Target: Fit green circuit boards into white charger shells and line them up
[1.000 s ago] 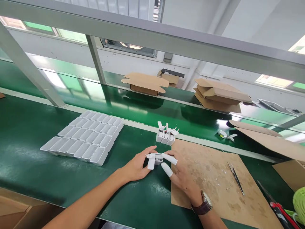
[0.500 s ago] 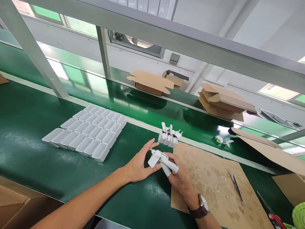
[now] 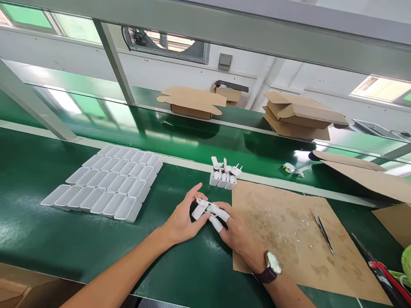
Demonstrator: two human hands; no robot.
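Observation:
A small white plastic part [image 3: 200, 208] with flat flaps is held between my two hands, above the green table [image 3: 154, 265]. My left hand [image 3: 183, 216] grips its left side with the thumb below, the index finger raised. White covers sit on two fingertips of my right hand [image 3: 236, 226], which pinches the right side of the part. Just beyond my hands stand three white boxes [image 3: 223, 179] in a row, each with white pieces sticking out of the top. To the left lie rows of open white trays [image 3: 105, 182].
Tweezers [image 3: 322, 231] rest on a stained brown cardboard sheet [image 3: 276, 252] at right, with red-handled scissors [image 3: 382, 269] beyond. Another white piece [image 3: 294, 169] lies on the green strip behind. Folded cartons [image 3: 298, 112] and a flattened box [image 3: 194, 100] sit farther back, under a grey beam [image 3: 224, 32].
The camera view has tilted and shifted, so the table items appear moved slightly. Both hands still hold the white part, which is now turned flatter, with my right fingers closer round it.

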